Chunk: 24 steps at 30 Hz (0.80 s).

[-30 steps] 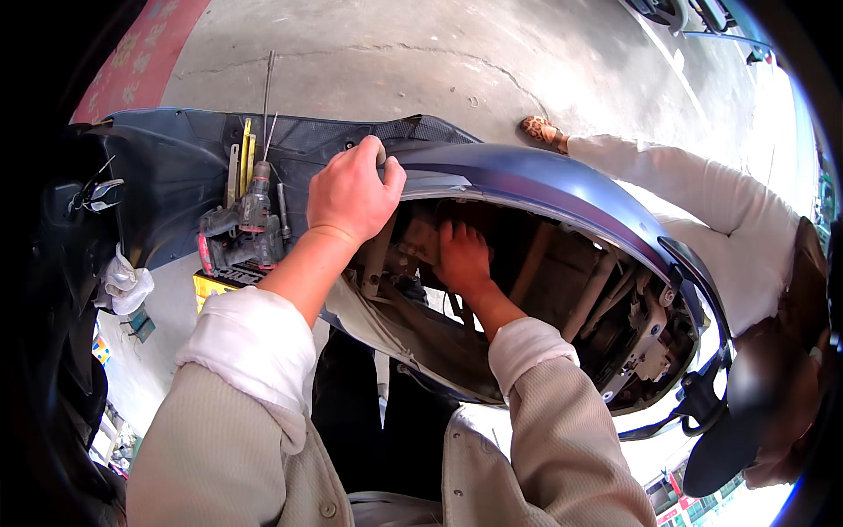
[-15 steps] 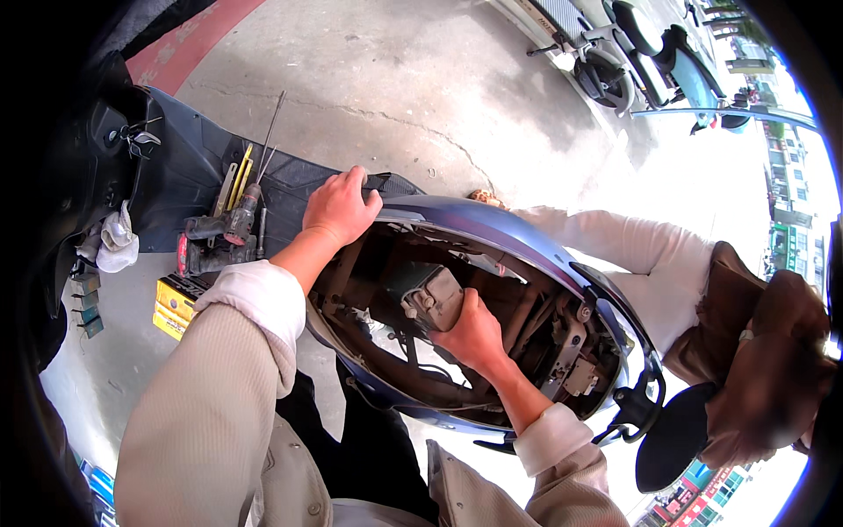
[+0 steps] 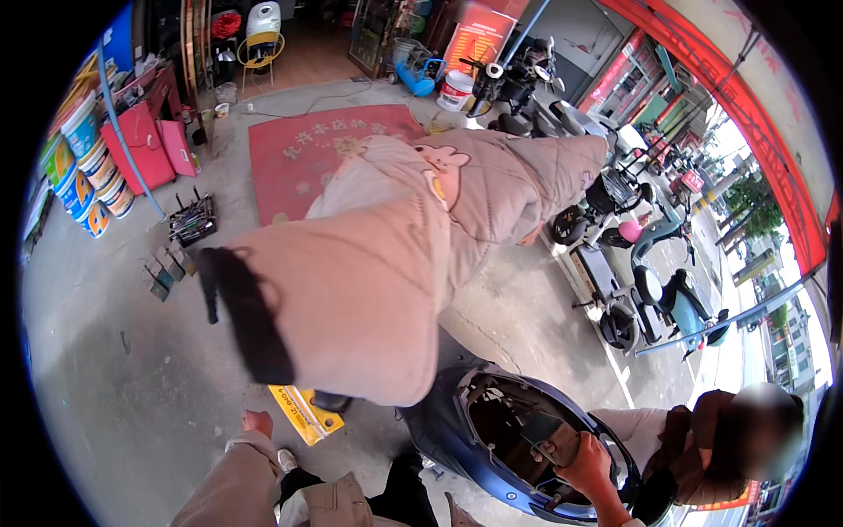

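In the lower right, my right hand is closed round the end of a dusty grey, box-shaped battery. The battery sits tilted inside the open body of a blue scooter. At the lower left, my left hand hangs off the scooter, beside a yellow box-shaped block; its fingers are too small and blurred to read. A pink quilted riding cover with a dark edge spreads over the scooter's front and hides the footboard and whatever lies on it.
A person in brown is close by the scooter's far side. Small teal blocks and a tool rack stand on the floor at the left. Stacked buckets and a red cabinet are behind them. Parked scooters line the right.
My view has swung up and left, bringing the cover and shop front into sight. My left hand has left the scooter's rim and moved left. My right hand still grips the battery.
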Available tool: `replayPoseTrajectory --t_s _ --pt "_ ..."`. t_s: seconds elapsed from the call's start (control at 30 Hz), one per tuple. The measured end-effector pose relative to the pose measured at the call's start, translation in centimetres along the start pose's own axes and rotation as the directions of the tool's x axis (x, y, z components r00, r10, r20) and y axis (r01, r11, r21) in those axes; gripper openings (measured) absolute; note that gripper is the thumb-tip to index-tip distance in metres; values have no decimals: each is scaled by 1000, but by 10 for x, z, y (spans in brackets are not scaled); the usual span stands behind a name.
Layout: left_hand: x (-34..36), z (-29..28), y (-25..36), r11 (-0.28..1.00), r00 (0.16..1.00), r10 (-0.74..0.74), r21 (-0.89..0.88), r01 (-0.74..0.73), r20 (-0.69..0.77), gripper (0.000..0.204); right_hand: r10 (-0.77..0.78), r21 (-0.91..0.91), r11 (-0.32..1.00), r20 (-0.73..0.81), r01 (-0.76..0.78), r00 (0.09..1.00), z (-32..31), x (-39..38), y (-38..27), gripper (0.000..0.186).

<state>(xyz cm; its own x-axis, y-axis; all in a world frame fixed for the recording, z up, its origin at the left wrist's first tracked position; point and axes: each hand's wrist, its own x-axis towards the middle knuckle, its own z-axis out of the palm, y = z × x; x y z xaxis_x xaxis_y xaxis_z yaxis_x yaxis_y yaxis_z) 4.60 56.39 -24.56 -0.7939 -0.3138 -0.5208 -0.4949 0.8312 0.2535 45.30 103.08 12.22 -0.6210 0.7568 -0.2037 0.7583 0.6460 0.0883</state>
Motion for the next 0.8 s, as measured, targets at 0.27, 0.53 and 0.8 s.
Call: replayPoseTrajectory --t_s 0.27,0.53,0.8 --pt "81 -182 -330 840 861 -504 193 506 -63 30 -209 -36 975 180 219 961 74 -30 -174 83" --pt "47 -178 -579 714 879 -323 700 -17 351 23 -385 58 910 484 411 785 157 18 -434 100" --pt "-52 -104 -624 821 807 -552 -35 571 210 21 -469 87 850 573 520 672 286 110 -711 108"
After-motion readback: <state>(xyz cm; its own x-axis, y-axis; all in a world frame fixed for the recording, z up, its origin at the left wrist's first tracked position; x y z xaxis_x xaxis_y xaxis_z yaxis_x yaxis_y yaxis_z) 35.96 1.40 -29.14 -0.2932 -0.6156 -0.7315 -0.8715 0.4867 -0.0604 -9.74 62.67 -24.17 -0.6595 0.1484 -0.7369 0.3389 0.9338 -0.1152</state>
